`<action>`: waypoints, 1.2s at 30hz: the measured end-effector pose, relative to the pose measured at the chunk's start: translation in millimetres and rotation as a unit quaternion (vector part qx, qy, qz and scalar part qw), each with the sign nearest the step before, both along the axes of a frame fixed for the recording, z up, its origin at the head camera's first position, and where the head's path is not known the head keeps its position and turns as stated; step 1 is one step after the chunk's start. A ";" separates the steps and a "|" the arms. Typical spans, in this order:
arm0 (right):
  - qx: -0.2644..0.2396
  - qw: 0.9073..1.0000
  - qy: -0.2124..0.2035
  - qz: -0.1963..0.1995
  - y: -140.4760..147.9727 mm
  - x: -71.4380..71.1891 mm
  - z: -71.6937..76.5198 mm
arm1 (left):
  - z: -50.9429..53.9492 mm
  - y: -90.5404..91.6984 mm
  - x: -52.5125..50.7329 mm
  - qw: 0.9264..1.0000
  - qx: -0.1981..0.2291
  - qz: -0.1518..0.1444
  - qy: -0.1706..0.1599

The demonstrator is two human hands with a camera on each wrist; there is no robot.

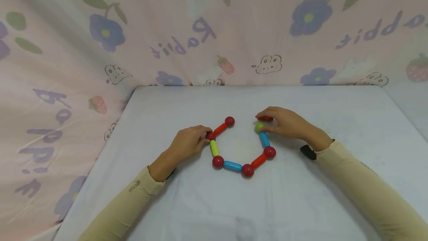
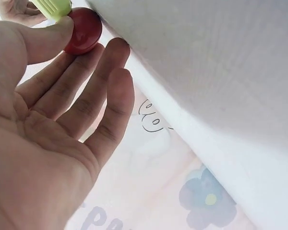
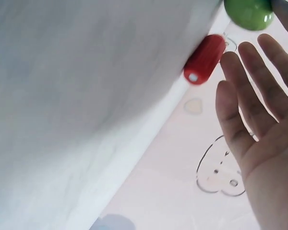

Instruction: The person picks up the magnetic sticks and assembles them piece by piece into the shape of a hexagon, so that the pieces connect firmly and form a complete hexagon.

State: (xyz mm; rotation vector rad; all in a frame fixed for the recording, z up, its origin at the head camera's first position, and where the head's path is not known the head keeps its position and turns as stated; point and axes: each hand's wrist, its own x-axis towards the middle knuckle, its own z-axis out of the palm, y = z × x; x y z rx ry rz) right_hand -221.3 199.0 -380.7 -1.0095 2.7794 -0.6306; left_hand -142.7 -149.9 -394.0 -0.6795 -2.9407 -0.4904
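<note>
A chain of magnetic balls and rods lies on the table, curved with its gap at the far side. My left hand (image 1: 190, 141) pinches a red ball (image 1: 210, 135) at the left of the chain, thumb against fingers. A red rod (image 1: 220, 128) and a yellow-green rod (image 1: 214, 148) join that ball. My right hand (image 1: 285, 122) is at the chain's right end, its thumb by the green ball (image 1: 259, 127) and its fingers loosely extended. Beside those fingers lies another red rod (image 3: 205, 59), apart from the green ball. A blue rod (image 1: 264, 139) joins the green ball.
Red balls, including one (image 1: 247, 170) at the near side, link a blue rod (image 1: 232, 166) and a red rod (image 1: 259, 161). Another red ball (image 1: 229, 121) ends the chain's left branch. The white table (image 1: 200, 207) meets a patterned cloth (image 1: 234, 29) behind and at the left.
</note>
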 end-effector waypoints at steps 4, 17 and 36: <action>0.006 0.999 -0.009 -0.033 9.1 -7.6 -0.2 | 0.4 0.6 1.1 1.000 -0.005 -0.001 0.000; 0.055 0.996 -0.009 -0.072 11.5 -17.0 -9.9 | 1.2 4.8 5.1 1.000 -0.023 -0.008 0.000; 0.055 0.995 0.031 -0.077 4.4 -9.0 -9.5 | 5.0 2.7 7.8 0.998 -0.058 -0.017 0.017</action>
